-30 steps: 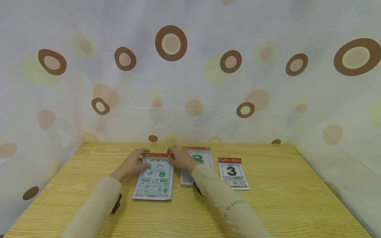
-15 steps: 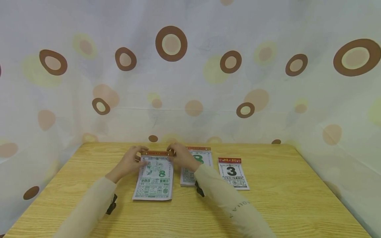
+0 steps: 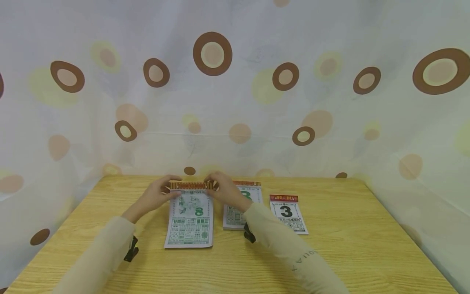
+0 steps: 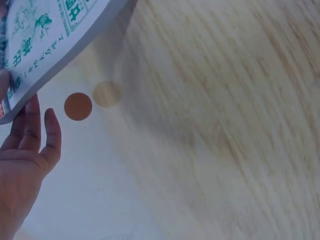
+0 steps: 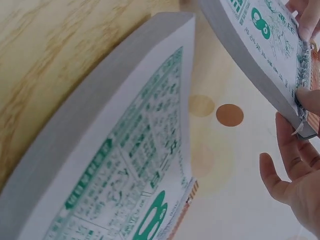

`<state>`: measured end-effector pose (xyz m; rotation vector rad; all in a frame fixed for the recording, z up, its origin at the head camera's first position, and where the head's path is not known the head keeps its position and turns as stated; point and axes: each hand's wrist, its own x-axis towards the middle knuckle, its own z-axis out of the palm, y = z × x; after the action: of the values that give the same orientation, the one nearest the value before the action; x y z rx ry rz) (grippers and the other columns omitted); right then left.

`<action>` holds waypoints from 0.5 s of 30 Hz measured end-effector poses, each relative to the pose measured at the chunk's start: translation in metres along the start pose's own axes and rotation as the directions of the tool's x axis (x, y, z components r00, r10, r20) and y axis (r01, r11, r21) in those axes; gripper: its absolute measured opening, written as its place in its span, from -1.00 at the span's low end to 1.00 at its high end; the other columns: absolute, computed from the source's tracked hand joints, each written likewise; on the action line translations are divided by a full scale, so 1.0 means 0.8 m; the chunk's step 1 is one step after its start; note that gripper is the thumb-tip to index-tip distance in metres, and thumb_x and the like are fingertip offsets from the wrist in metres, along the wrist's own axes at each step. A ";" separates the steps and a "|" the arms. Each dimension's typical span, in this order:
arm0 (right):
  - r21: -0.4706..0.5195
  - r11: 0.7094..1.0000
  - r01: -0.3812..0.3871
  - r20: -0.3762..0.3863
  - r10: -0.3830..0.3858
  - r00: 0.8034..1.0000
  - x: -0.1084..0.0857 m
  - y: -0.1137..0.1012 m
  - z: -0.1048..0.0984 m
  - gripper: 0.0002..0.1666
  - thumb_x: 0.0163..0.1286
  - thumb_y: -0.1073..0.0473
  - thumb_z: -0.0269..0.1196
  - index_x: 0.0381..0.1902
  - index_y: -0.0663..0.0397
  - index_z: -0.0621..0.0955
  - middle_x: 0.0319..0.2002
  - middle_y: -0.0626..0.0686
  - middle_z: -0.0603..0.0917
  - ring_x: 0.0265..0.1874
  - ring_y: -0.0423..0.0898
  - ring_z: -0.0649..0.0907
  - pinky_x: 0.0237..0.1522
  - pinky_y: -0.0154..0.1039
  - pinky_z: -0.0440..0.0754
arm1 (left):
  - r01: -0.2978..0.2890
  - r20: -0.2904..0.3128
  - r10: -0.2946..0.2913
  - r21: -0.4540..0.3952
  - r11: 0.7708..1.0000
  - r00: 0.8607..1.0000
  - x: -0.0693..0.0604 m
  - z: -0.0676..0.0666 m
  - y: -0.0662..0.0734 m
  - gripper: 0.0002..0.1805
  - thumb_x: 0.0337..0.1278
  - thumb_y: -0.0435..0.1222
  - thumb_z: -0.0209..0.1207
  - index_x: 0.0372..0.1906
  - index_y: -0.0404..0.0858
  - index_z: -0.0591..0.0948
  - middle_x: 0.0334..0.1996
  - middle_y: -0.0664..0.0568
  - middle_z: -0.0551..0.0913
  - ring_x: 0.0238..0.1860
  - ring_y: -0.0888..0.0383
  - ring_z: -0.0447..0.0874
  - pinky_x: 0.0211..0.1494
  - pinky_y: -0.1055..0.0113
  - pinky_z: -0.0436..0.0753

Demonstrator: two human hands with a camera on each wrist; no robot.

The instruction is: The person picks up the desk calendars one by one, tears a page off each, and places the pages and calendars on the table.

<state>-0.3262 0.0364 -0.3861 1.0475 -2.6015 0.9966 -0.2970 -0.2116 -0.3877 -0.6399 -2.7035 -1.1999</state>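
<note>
A thick tear-off calendar [image 3: 191, 218] with green print and a red-and-gold top strip is held up at its top end by both hands. My left hand [image 3: 152, 198] grips the top left corner, thumb on the front and fingers behind. At the top right corner my right hand [image 3: 227, 192] pinches the strip in the same way. The right wrist view shows a ragged torn-paper edge below the strip of this calendar [image 5: 265, 50]. In the left wrist view the left hand [image 4: 25, 160] has some fingers extended beneath the calendar's back edge.
Another green-printed tear-off calendar [image 3: 235, 218] lies just right of the held one, partly behind the right forearm. Farther right is a smaller calendar [image 3: 286, 212] with a red header and a black 3. A patterned curtain [image 3: 235, 102] surrounds the wooden table [image 3: 349, 245].
The calendar's top end has risen and shifted slightly left, while its bottom end stays nearly in place. Both hands have moved up and left with it.
</note>
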 end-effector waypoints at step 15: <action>0.046 0.990 0.130 -0.108 -0.125 0.986 0.001 -0.018 -0.023 -0.68 0.15 0.28 0.30 -0.10 0.19 0.56 -0.18 0.09 0.58 -0.25 -0.11 0.57 -0.24 -0.48 0.58 | -0.065 0.047 0.072 -0.126 0.990 0.996 0.002 -0.027 0.022 -0.58 0.14 -0.25 0.16 0.12 -0.21 0.47 -0.23 -0.14 0.65 -0.34 0.19 0.62 -0.27 0.34 0.62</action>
<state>-0.3190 0.0403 -0.3641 1.1262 -2.4046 1.0647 -0.2924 -0.2166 -0.3607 -0.7836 -2.6401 -1.3612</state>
